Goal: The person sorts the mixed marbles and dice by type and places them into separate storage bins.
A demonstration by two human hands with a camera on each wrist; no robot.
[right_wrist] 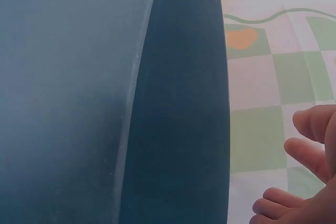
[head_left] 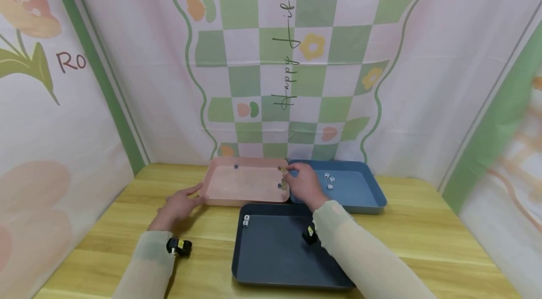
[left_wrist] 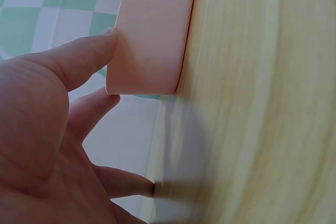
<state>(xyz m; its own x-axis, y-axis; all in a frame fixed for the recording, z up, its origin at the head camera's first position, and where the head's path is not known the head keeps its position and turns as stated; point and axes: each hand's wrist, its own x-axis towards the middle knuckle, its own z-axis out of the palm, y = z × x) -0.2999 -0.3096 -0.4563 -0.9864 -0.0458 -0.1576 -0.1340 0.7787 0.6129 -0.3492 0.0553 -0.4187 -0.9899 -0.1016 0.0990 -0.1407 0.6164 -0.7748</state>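
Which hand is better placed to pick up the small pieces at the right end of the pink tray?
The right hand. It already hovers over the pink tray's right end, fingers beside the small pieces there. The left hand rests against the tray's left edge, far from them.

Readable text, head view only: cursive "Happy Life" in dark script, running vertically up the green-and-white checked fabric backdrop panel (head_left: 296,54), letters turned sideways. On the left pink floral fabric side panel (head_left: 63,101), dark reddish letters "Ro", cut off by the green stripe. White dice in the trays are too small to read pips. Both wrist views: no legible text.
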